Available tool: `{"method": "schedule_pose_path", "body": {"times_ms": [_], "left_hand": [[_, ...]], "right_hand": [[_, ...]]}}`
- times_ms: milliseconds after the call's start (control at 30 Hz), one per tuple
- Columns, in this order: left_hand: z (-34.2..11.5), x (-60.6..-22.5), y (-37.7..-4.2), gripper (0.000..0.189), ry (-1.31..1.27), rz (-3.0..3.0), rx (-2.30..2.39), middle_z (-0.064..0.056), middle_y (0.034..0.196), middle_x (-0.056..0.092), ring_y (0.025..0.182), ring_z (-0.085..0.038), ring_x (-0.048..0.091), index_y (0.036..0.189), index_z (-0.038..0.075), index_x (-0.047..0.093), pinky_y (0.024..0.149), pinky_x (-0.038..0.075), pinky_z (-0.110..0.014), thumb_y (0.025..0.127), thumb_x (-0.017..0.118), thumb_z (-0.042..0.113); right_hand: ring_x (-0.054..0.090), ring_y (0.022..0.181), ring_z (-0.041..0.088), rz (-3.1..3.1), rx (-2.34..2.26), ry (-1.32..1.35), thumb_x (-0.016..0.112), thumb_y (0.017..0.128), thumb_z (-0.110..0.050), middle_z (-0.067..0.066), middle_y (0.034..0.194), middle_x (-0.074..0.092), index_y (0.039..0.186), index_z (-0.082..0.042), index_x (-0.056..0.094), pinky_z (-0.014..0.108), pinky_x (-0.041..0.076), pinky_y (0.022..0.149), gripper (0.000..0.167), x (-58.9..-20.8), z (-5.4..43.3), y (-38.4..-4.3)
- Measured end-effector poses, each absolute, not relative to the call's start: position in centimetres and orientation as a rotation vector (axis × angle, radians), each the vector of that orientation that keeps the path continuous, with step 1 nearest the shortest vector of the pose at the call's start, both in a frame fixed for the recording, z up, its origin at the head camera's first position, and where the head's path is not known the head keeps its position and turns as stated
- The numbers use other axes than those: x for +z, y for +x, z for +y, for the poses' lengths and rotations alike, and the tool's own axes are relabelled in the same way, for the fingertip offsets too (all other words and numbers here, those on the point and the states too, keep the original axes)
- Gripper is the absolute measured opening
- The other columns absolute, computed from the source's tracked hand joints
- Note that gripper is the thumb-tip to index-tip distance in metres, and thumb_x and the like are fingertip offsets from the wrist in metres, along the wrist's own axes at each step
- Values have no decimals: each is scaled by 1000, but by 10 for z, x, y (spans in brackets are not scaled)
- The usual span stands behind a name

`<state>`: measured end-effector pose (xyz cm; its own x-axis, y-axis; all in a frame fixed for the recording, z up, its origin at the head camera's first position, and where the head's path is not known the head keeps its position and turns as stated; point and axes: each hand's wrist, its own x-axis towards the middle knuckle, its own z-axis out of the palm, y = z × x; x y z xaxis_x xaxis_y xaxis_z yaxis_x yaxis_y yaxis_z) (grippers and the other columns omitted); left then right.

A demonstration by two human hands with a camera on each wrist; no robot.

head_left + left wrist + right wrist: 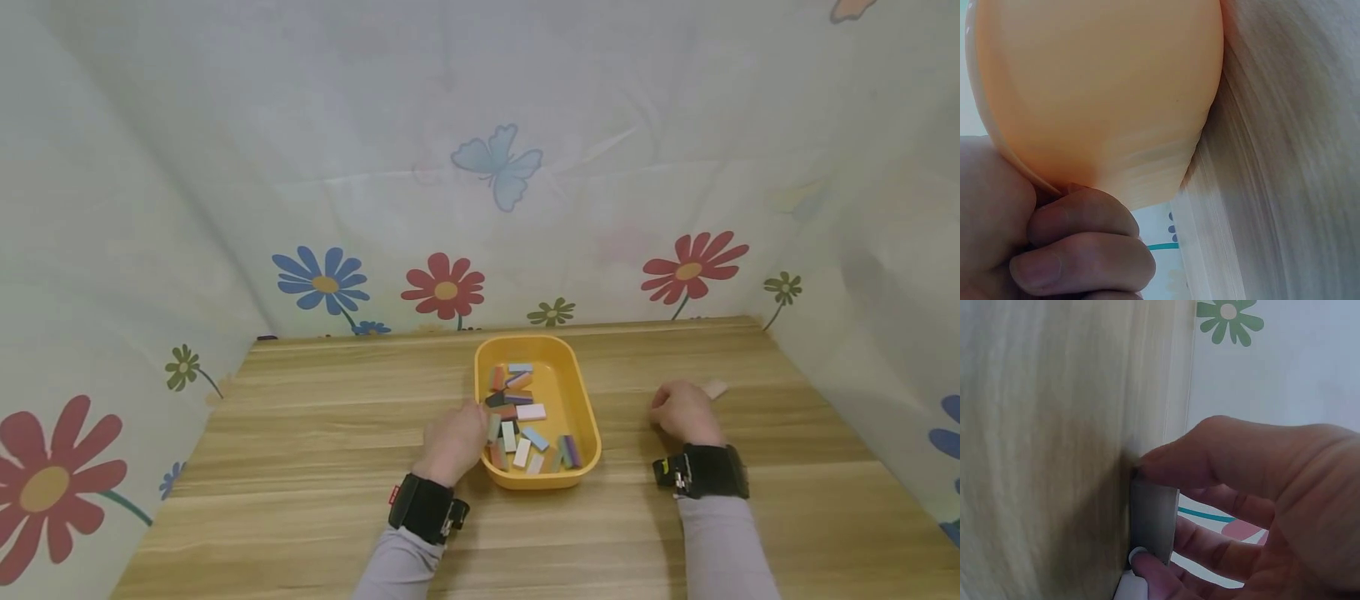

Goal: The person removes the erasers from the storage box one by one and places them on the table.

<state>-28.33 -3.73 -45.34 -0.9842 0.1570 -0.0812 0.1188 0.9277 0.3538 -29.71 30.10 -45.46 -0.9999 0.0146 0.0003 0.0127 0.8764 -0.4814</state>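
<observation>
first, the head view: a yellow tray (566, 383) stands on the worktop (322, 417), small blocks (531, 412) lying loose inside it. the left hand (455, 442) is at the tray's left wall; the right hand (684, 411) is well apart, right of the tray. a pale block (715, 388) lies beyond it, farther right of the tray.

next, the left wrist view: the left grip is curled on the tray's rim. the wall appears smooth plastic; judged light, fairly stiff and a little slippery, best held at the rim.

lastly, the right wrist view: the right grip pinches a grey block (1154, 522) end to end, thumb opposite a fingertip, to the tray's right. judged light, rigid and not fragile, though flat faces may slip or twist; opposed ends or long edges should hold. whether it bears on the worktop cannot be told.
</observation>
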Motion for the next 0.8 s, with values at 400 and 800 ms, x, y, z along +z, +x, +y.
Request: {"method": "schedule_pose_path", "body": {"times_ms": [400, 800], "left_hand": [[-37, -455, -283, 37, 197, 3011, 526, -6, 75, 55, 67, -23, 54, 93, 8, 61, 62, 46, -43, 106, 34, 30], [-37, -453, -284, 36, 174, 2997, 552, -9, 77, 56, 68, -25, 53, 96, 6, 60, 63, 45, -43, 106, 34, 29]], "right_hand": [[31, 119, 59, -3066, 813, -58, 68, 85, -18, 42, 128, 41, 129, 11, 47, 68, 27, 96, 57, -443, 295, -295], [32, 126, 56, -3004, 724, 166, 74, 87, -24, 36, 141, 34, 137, 1, 47, 71, 26, 97, 63, -386, 265, -279]]}}
